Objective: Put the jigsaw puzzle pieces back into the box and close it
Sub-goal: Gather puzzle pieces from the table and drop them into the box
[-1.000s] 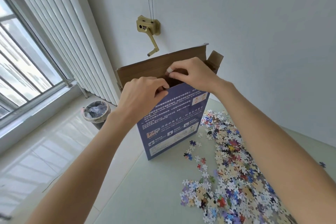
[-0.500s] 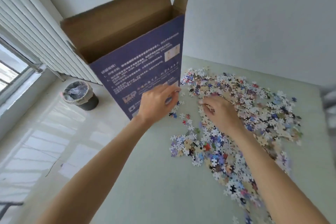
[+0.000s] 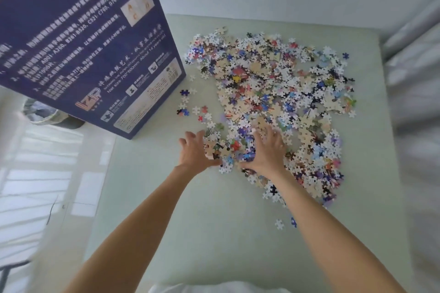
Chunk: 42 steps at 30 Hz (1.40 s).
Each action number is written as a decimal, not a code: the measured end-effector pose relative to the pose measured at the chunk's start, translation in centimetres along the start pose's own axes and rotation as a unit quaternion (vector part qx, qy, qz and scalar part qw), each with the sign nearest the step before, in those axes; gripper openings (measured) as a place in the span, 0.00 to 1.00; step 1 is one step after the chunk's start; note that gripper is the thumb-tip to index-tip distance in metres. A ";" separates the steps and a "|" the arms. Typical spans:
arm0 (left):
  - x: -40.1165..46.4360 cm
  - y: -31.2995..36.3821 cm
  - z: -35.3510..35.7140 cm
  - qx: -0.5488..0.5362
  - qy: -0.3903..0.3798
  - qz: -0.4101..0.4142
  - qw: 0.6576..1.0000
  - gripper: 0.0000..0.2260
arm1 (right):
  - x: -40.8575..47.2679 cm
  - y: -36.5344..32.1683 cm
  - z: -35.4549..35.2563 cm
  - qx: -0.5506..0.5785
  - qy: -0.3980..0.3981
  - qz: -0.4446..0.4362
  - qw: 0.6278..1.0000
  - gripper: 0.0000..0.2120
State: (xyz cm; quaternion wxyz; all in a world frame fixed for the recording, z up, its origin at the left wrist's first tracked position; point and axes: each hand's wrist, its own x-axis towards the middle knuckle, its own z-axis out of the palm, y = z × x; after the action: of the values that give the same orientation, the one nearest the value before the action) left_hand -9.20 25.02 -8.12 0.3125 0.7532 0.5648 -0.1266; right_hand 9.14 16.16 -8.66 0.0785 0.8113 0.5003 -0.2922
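Observation:
A tall dark blue puzzle box [image 3: 90, 50] stands upright at the table's left edge, its top out of frame. A wide heap of loose jigsaw pieces [image 3: 281, 93] covers the pale green table [image 3: 214, 233] to its right. My left hand [image 3: 194, 153] and my right hand [image 3: 267, 150] lie on the near edge of the heap, palms facing each other, fingers spread and slightly bent. A small mound of pieces [image 3: 228, 150] sits between them. Neither hand has lifted anything.
A bin with a plastic liner [image 3: 42, 112] stands on the tiled floor left of the table, partly behind the box. Two stray pieces [image 3: 285, 223] lie apart near my right forearm. A white wall runs behind the table; the right side is blurred.
Both hands left the box's open top and came down onto the heap. They now cup a mound of pieces between them. My view dropped from the box top to the table.

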 end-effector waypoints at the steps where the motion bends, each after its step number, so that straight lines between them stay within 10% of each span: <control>1: 0.0 0.6 0.5 -0.006 0.003 0.007 1.000 0.48 | 0.0 -0.7 0.4 -0.014 0.015 -0.018 1.000 0.53; 16: 0.0 1.2 0.9 -0.115 0.015 0.050 0.992 0.23 | 0.3 -1.8 -0.4 0.106 0.113 -0.133 0.979 0.24; 26: 0.1 0.7 1.1 -0.165 0.003 0.044 0.985 0.20 | -0.7 -1.5 -1.1 0.263 -0.011 -0.086 0.961 0.35; 42: -0.2 0.5 0.3 -0.221 0.059 0.027 0.973 0.14 | -1.4 -3.3 -0.6 0.224 0.165 -0.050 0.959 0.25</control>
State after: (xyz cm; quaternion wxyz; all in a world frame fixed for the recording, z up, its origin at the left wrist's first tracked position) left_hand -8.71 24.63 -8.05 0.4409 0.6863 0.5759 0.0545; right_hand 6.05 16.99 -6.85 -0.2033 0.8192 0.4677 -0.2624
